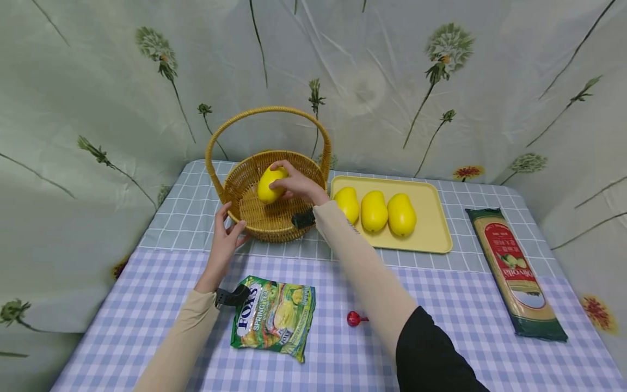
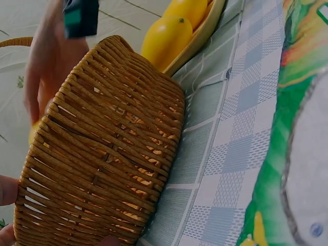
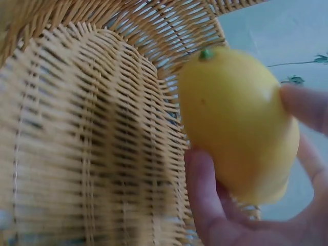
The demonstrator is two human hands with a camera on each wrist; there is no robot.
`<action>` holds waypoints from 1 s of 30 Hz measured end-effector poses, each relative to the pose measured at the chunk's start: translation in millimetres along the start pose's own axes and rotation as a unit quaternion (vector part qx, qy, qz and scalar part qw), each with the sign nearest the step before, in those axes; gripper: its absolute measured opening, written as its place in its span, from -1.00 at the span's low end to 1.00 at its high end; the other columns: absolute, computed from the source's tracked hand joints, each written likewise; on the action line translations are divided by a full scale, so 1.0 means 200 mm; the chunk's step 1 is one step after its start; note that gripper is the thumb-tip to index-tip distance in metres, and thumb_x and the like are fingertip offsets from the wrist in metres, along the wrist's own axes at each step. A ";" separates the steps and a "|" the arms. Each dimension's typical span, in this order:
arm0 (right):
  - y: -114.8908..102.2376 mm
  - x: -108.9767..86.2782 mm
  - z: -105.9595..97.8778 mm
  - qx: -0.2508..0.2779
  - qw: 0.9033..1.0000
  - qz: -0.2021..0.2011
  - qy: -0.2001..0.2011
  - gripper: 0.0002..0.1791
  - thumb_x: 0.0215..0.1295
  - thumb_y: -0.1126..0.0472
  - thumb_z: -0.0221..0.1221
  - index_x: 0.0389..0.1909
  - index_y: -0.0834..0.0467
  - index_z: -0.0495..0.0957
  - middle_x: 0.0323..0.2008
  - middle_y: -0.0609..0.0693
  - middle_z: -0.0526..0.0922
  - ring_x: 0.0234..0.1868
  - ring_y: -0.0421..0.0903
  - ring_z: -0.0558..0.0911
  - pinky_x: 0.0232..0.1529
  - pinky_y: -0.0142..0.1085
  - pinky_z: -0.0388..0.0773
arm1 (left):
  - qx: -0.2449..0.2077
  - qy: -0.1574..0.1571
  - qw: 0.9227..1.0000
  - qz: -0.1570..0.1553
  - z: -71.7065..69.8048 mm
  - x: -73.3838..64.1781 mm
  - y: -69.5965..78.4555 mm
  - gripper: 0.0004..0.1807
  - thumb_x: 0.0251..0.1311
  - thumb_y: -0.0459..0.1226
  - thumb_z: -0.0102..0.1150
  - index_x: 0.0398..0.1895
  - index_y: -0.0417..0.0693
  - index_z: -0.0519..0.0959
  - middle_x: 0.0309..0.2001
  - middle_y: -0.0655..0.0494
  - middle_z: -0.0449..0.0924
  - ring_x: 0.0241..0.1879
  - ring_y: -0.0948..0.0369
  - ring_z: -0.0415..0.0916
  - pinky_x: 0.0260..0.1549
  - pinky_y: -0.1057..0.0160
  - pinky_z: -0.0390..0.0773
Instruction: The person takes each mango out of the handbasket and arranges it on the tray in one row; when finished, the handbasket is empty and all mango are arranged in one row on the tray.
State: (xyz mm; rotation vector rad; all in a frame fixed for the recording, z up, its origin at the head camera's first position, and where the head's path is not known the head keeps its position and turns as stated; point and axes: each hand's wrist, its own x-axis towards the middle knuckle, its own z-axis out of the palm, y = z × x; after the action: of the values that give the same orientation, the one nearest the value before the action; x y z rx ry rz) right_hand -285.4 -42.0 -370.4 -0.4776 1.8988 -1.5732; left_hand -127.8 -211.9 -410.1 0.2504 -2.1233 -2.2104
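Note:
My right hand holds a smooth yellow fruit, mango-like in shape with a small green stem end, over the inside of the wicker basket. Its thumb and fingers press on opposite sides of the fruit in the right wrist view. At the basket's left front rim is my left hand, gripping it with bent fingers and the thumb lower on the outer wall. The left wrist view shows the woven wall close up, with left fingertips at its edge.
Right of the basket, a yellow tray bears three like fruits. A green FOX'S packet lies in front, near the left wrist. A small red round thing lies by the right forearm. Far right lies a long Olivoilà packet.

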 end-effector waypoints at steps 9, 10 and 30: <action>0.00 -0.18 -0.16 -0.028 0.996 -0.042 -0.071 -0.46 0.41 0.31 0.02 0.35 0.02 0.17 0.22 0.11 0.25 -0.14 0.00 0.46 -0.11 -0.14 0.51 | 0.023 0.007 1.000 -0.003 0.00 0.00 0.00 -0.32 0.45 -0.34 -0.16 0.51 -0.11 -0.20 0.48 -0.13 -0.34 0.36 -0.14 0.05 0.17 -0.20 0.31; 0.00 -0.20 -0.17 -0.029 0.996 -0.044 -0.076 -0.48 0.42 0.30 0.02 0.34 0.02 0.17 0.19 0.12 0.28 -0.16 0.00 0.46 -0.16 -0.17 0.49 | 0.024 0.007 1.000 -0.003 -0.01 0.00 0.00 -0.32 0.45 -0.34 -0.16 0.51 -0.10 -0.20 0.48 -0.12 -0.34 0.36 -0.14 0.05 0.17 -0.20 0.31; 0.22 -0.77 -0.69 -0.073 0.997 0.005 -0.001 -0.41 0.42 0.11 0.07 0.39 -0.06 0.10 0.44 0.06 -0.07 0.33 0.15 0.11 0.22 0.13 0.24 | 0.024 0.009 1.000 0.014 -0.03 0.06 -0.13 -0.32 0.46 -0.30 -0.14 0.52 0.04 -0.18 0.50 -0.01 -0.39 0.39 -0.12 -0.02 0.16 -0.20 0.33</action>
State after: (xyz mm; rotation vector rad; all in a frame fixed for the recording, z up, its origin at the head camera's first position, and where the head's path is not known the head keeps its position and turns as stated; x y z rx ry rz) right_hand -256.8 168.0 -364.7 -0.5301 2.0196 -1.4332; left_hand -136.3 -219.3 -436.3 0.2412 -2.1587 -2.1368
